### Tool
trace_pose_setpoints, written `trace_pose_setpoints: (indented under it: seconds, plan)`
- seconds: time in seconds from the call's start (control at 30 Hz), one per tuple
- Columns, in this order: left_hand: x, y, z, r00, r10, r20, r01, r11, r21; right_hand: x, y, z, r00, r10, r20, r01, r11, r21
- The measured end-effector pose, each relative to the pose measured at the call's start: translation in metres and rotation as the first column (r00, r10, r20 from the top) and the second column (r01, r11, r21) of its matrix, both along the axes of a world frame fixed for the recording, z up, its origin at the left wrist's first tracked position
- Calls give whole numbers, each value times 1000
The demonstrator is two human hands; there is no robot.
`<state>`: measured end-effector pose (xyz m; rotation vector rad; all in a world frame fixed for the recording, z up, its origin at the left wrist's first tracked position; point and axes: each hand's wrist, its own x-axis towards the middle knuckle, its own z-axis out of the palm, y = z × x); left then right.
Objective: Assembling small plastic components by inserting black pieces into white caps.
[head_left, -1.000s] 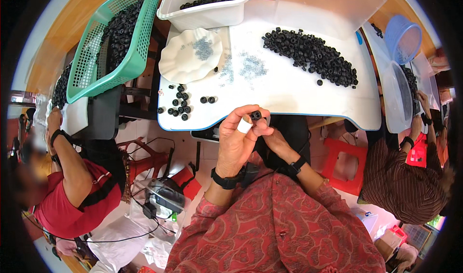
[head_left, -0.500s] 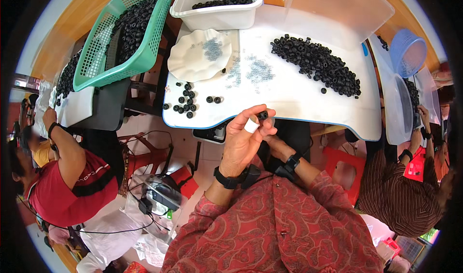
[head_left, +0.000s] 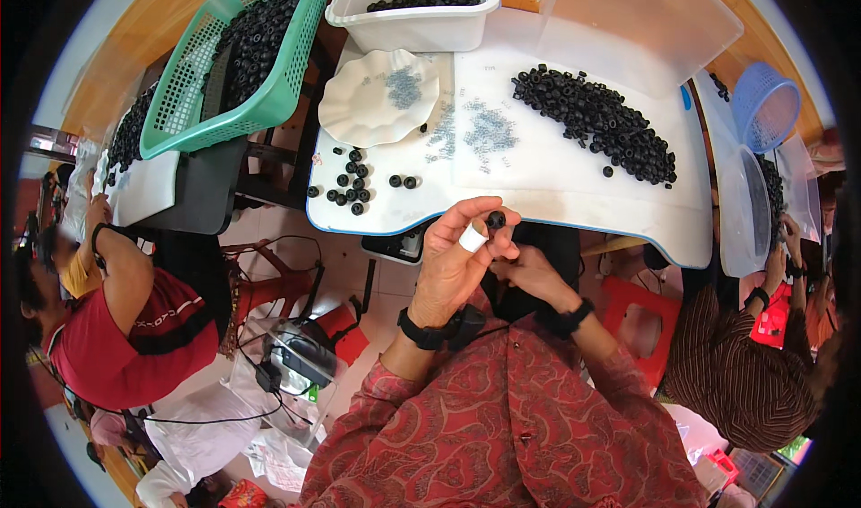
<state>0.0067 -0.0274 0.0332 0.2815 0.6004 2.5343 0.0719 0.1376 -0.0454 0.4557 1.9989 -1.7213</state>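
My left hand [head_left: 446, 261] is raised in front of the table's near edge, pinching a small round black plastic part [head_left: 496, 220] with a hole between thumb and fingers. A white band [head_left: 473, 235] wraps one of its fingers. Just below and to the right, my right hand [head_left: 543, 277] has its fingers curled together close to the left palm. Their tips are partly hidden, so whatever they hold does not show. Beyond the hands, a loose group of similar black parts [head_left: 360, 184] lies on the white table [head_left: 574, 199] near its left front.
A big heap of black parts [head_left: 601, 118] lies right of centre. Tiny silvery pieces [head_left: 489, 131] lie mid-table and on a wavy-edged white plate [head_left: 345, 118]. Behind stand a white tub [head_left: 413, 34] and, left, a green basket [head_left: 291, 82]. People [head_left: 134, 329] work at both sides.
My right hand has shifted slightly right and turned, showing more of its back. The left hand keeps its pinch on the black part, nearly in place. The view has shifted slightly.
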Motion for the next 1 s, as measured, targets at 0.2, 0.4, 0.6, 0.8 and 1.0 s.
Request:
trace_pose_setpoints:
  seconds: [0.2,0.4,0.6,0.8,1.0]
  plan:
    - [1,6,10,998,-53,-15,52,997,-61,7,-1,104,676,-263,-689,336,941,-30]
    - [7,11,13,997,-70,-18,66,984,-163,-2,-8,145,539,20,-842,308,926,219]
    - [8,8,11,994,-99,-49,80,952,-294,-7,1,141,599,109,-794,124,966,226]
    - [8,10,7,988,-152,3,147,950,-276,-5,9,131,610,66,-790,115,979,171]
    - [11,13,10,984,-151,97,173,936,-305,-3,11,128,591,79,-803,179,958,225]
